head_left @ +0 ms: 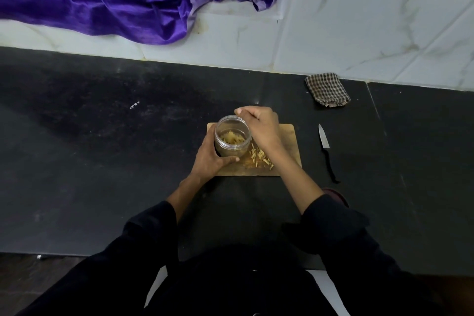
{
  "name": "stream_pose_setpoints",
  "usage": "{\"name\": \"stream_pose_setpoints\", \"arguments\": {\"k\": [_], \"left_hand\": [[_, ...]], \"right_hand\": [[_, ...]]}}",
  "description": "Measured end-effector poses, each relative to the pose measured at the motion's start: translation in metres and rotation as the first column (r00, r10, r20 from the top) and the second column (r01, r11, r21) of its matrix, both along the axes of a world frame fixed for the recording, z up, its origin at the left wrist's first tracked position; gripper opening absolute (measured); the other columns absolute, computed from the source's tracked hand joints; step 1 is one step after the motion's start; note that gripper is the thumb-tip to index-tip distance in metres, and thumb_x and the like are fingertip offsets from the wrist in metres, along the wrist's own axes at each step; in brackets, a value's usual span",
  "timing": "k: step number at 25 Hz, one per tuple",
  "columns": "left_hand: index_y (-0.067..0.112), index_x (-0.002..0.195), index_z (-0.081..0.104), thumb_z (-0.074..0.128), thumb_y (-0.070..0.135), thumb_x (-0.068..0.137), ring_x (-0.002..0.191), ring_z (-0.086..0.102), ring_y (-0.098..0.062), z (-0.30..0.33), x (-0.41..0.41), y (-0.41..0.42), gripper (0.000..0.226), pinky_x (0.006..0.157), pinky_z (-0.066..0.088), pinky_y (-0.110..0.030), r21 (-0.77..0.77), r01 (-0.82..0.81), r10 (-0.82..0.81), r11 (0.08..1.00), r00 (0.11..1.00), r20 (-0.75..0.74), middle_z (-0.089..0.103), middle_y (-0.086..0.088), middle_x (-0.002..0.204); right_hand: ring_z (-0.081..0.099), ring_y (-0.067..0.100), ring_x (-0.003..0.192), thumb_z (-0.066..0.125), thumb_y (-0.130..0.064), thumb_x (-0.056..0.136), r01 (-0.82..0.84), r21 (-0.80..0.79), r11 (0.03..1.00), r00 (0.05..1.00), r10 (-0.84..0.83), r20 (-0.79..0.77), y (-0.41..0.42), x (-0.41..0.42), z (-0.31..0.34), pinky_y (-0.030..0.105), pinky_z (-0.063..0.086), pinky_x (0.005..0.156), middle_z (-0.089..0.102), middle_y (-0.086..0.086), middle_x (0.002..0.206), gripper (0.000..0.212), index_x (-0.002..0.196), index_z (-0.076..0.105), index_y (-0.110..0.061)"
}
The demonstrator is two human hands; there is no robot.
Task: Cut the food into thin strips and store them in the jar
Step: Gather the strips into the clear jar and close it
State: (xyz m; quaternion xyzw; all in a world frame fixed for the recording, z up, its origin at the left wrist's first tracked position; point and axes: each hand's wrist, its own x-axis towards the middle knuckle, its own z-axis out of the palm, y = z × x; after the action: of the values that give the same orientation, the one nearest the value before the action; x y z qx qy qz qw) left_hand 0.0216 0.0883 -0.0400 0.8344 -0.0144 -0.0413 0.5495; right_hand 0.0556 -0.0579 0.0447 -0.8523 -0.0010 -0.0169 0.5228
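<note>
A clear jar (232,136) stands on the left part of a wooden cutting board (287,141), with pale yellow strips lying in its bottom. My left hand (209,159) grips the jar's side from the left. My right hand (261,126) hovers over the jar's far rim with its fingers curled together; whether they pinch any strips is hidden. Several loose strips (259,156) lie on the board just right of the jar, below my right wrist.
A small knife (325,147) with a black handle lies on the black counter right of the board. A folded checked cloth (327,90) sits by the tiled wall. Purple fabric (115,0) drapes over the white ledge at the back left.
</note>
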Motion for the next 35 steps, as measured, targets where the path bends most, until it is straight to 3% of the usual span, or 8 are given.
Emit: {"name": "stream_pose_setpoints", "arguments": {"k": [3, 5, 8, 13, 19, 26, 29, 35], "left_hand": [[0.042, 0.132, 0.029, 0.088, 0.029, 0.061, 0.116, 0.043, 0.005, -0.004, 0.001, 0.001, 0.093, 0.091, 0.032, -0.009, -0.011, -0.004, 0.003, 1.000, 1.000, -0.003, 0.045, 0.028, 0.122], [0.036, 0.134, 0.031, 0.089, 0.030, 0.059, 0.119, 0.045, 0.001, -0.006, 0.002, 0.001, 0.095, 0.096, 0.034, -0.015, -0.011, 0.000, 0.000, 1.000, 1.000, -0.004, 0.048, 0.019, 0.127], [0.042, 0.132, 0.028, 0.089, 0.029, 0.060, 0.120, 0.043, 0.000, -0.006, 0.003, 0.001, 0.095, 0.094, 0.033, -0.014, -0.008, 0.012, -0.012, 1.000, 1.000, 0.000, 0.046, 0.019, 0.128], [0.037, 0.134, 0.031, 0.089, 0.027, 0.059, 0.117, 0.044, 0.004, -0.005, 0.002, 0.002, 0.095, 0.094, 0.033, -0.014, -0.004, 0.000, 0.000, 1.000, 1.000, 0.003, 0.047, 0.021, 0.125], [0.045, 0.130, 0.027, 0.088, 0.026, 0.061, 0.111, 0.041, 0.014, -0.002, 0.000, 0.001, 0.094, 0.088, 0.029, -0.004, 0.019, -0.006, 0.006, 1.000, 1.000, 0.005, 0.043, 0.032, 0.119], [0.036, 0.139, 0.025, 0.089, 0.027, 0.060, 0.120, 0.040, 0.001, -0.001, -0.001, 0.000, 0.102, 0.095, 0.031, -0.014, 0.024, -0.011, 0.012, 1.000, 1.000, -0.011, 0.043, 0.021, 0.127], [0.045, 0.133, 0.025, 0.089, 0.029, 0.060, 0.120, 0.042, -0.001, -0.002, 0.000, 0.000, 0.099, 0.098, 0.034, -0.022, 0.025, -0.005, 0.006, 1.000, 1.000, -0.012, 0.045, 0.019, 0.128], [0.050, 0.126, 0.020, 0.088, 0.026, 0.061, 0.119, 0.040, 0.001, 0.002, -0.001, -0.001, 0.097, 0.093, 0.031, -0.014, 0.014, -0.004, 0.004, 1.000, 1.000, -0.010, 0.043, 0.021, 0.126]], "right_hand": [[0.068, 0.011, 0.095, 0.059, -0.017, 0.098, 0.050, -0.019, 0.999, 0.999, -0.050, 0.000, -0.014, 0.004, -0.004, 0.026, 0.053, 0.088, 0.074, 0.003, 0.104, 0.021, 0.107, 0.075, -0.007], [0.065, 0.016, 0.108, 0.054, -0.010, 0.099, 0.055, -0.197, 0.979, 0.998, -0.060, -0.021, -0.030, 0.013, -0.015, 0.023, 0.047, 0.093, 0.072, 0.007, 0.115, 0.024, 0.114, 0.072, -0.005], [0.052, 0.020, 0.129, 0.045, 0.002, 0.097, -0.210, -0.553, 0.806, 0.974, 0.123, -0.191, -0.045, 0.026, -0.038, 0.029, 0.039, 0.107, 0.056, 0.008, 0.140, 0.041, 0.133, 0.060, -0.009], [0.037, 0.022, 0.141, 0.041, 0.002, 0.094, -0.505, -0.633, 0.587, 0.859, 0.409, -0.307, -0.044, 0.020, -0.068, 0.039, 0.031, 0.117, 0.036, 0.006, 0.155, 0.053, 0.145, 0.048, -0.010], [0.050, 0.019, 0.116, 0.056, -0.025, 0.099, -0.456, -0.665, 0.591, 0.871, 0.451, -0.196, -0.060, -0.017, -0.080, 0.034, 0.043, 0.101, 0.049, 0.002, 0.130, 0.035, 0.131, 0.060, -0.011], [0.058, 0.016, 0.104, 0.063, -0.010, 0.093, -0.295, -0.598, 0.745, 0.938, 0.344, -0.034, -0.088, -0.018, -0.075, 0.026, 0.045, 0.091, 0.063, 0.002, 0.111, 0.017, 0.106, 0.074, -0.013], [0.061, 0.017, 0.106, 0.062, -0.004, 0.092, -0.207, -0.524, 0.826, 0.967, 0.254, 0.019, -0.101, -0.013, -0.070, 0.034, 0.049, 0.094, 0.067, 0.002, 0.115, 0.022, 0.107, 0.075, -0.013], [0.032, 0.029, 0.142, 0.058, -0.028, 0.098, -0.451, -0.647, 0.614, 0.892, 0.293, -0.343, -0.086, -0.015, -0.068, 0.039, 0.027, 0.115, 0.032, 0.009, 0.157, 0.046, 0.143, 0.050, -0.021]]}}
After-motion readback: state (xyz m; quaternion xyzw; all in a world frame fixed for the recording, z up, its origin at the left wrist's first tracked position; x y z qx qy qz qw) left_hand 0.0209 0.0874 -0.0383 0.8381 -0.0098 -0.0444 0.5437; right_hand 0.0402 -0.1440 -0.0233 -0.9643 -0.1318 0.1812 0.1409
